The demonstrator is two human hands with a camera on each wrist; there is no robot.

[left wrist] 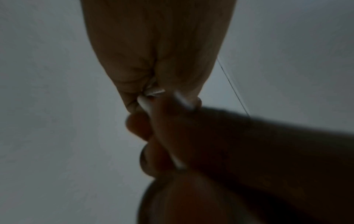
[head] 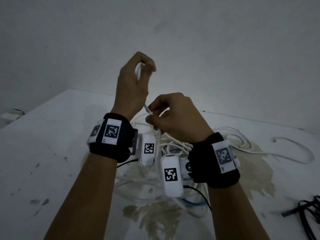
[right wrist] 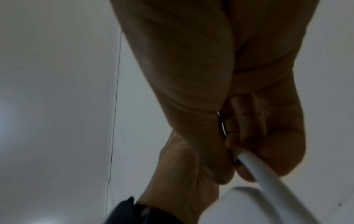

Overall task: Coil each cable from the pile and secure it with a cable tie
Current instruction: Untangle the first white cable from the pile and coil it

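A white cable (head: 147,108) runs taut between both hands above the pile (head: 173,148) of white cables on the table. My left hand (head: 138,70) is raised highest, fingers curled round the cable's upper end. My right hand (head: 161,115) sits lower and pinches the same cable, which drops from it into the pile. In the left wrist view the white cable (left wrist: 147,106) shows between curled fingers. In the right wrist view the white cable (right wrist: 256,168) leaves my right hand's (right wrist: 235,153) grip toward the lower right. No cable tie is visible.
A blue cable (head: 192,201) lies in the pile under my wrists. A long white cable loop (head: 294,148) trails off right. Black cables (head: 304,213) lie at the right edge. The white table (head: 52,135) is stained; a wall stands behind.
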